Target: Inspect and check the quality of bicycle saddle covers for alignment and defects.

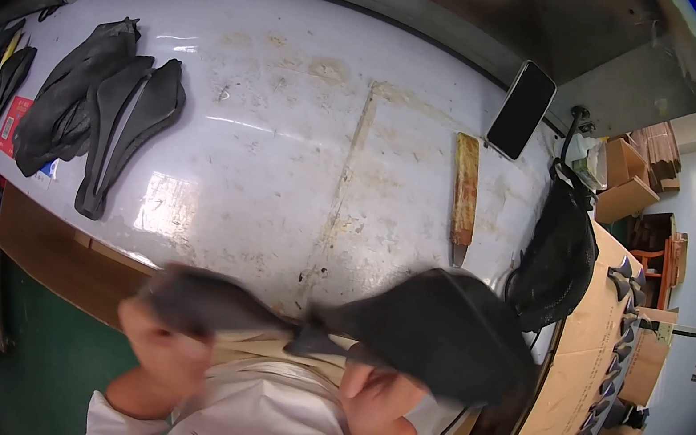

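Observation:
Close to my chest, at the near edge of the white table (pixel 291 119), both hands grip one floppy black piece (pixel 439 330) of cut material. My left hand (pixel 162 347) is closed on its narrow, blurred left end. My right hand (pixel 379 402) clutches it from below, under the wide right part. The piece hangs between the two hands, just off the table's edge.
A stack of similar black pieces (pixel 98 113) lies at the table's left, with more further left. A flat wooden-handled tool (pixel 463 199) and a dark phone (pixel 522 108) rest at the right. A black bag (pixel 558 258) and cardboard boxes (pixel 628 183) stand beyond the right edge.

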Motion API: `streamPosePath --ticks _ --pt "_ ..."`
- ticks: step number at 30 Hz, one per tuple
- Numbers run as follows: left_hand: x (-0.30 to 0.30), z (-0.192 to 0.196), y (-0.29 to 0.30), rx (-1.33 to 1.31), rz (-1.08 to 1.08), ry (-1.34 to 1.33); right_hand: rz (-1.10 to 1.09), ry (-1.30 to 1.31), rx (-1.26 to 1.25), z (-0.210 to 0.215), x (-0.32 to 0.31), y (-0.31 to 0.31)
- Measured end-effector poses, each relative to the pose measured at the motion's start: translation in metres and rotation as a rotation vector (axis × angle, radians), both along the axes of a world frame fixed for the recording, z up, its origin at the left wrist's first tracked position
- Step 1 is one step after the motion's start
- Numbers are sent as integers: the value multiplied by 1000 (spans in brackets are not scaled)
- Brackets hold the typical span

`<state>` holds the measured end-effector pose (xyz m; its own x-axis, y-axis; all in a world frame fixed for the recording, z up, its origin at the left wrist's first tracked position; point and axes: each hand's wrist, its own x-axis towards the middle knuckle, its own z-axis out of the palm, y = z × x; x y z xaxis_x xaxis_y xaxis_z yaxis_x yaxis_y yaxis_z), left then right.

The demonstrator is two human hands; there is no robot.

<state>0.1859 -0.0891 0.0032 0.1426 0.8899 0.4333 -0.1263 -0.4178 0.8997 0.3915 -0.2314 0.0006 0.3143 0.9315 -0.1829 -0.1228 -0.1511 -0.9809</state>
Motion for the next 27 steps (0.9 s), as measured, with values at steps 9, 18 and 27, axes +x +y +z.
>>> streamPosePath --ticks 9,18,27 --pt "8 11 16 -15 -814 -237 -321 769 84 -5 -10 28" --pt "-10 17 16 -340 -989 217 181 735 151 -9 14 17" --pt "20 29 15 -412 -1063 253 319 565 73 -4 3 22"
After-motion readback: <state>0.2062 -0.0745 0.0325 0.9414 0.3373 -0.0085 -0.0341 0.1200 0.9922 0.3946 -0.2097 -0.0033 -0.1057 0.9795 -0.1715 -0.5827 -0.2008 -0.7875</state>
